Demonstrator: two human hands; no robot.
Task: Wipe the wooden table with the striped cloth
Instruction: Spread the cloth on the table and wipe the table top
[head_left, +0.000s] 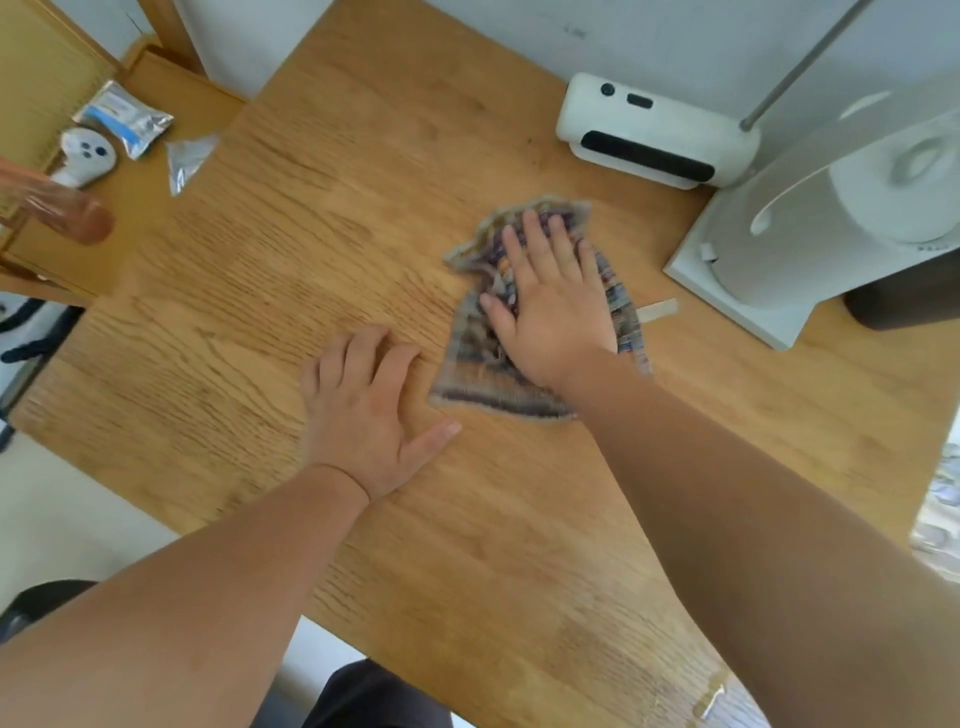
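Note:
The striped cloth lies crumpled flat on the wooden table, right of centre. My right hand presses down on the cloth with straight, spread fingers, covering its middle. My left hand rests flat on the bare wood just left of the cloth's near corner, its thumb pointing toward the cloth without touching it. The picture is slightly blurred around the cloth.
A white device sits at the table's far edge. A white stand with a paper roll occupies the right side, a dark box beside it. A small paper strip lies right of the cloth. Packets lie far left.

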